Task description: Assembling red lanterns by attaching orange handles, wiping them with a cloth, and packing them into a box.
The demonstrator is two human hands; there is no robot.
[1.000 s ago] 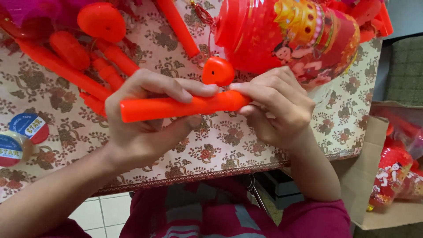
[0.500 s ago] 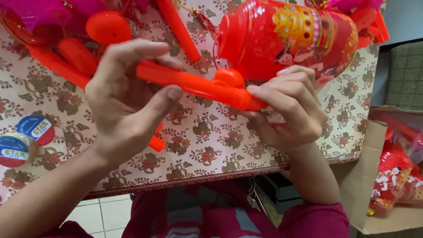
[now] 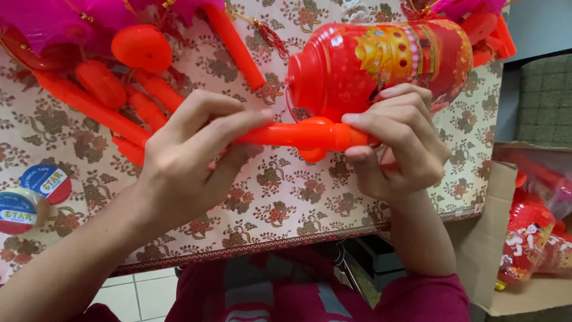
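Both my hands hold one orange plastic rod (image 3: 301, 135) level above the patterned tablecloth (image 3: 280, 209). My left hand (image 3: 190, 158) pinches its left end between thumb and fingers. My right hand (image 3: 396, 140) is closed around its right end. A rounded bulge sits at the rod's middle. Just behind the rod lies a red plastic lantern (image 3: 381, 62) with gold and pink print, on its side.
Several loose orange rods and caps (image 3: 119, 89) lie at the upper left with pink tassels (image 3: 65, 21). Two rolls of tape (image 3: 33, 194) rest at the left edge. A cardboard box (image 3: 524, 238) with more red lanterns stands at the right, below table level.
The rod has swung from tilted to level and moved right, closer to the lantern. My left hand's grip has slid toward the rod's left end.
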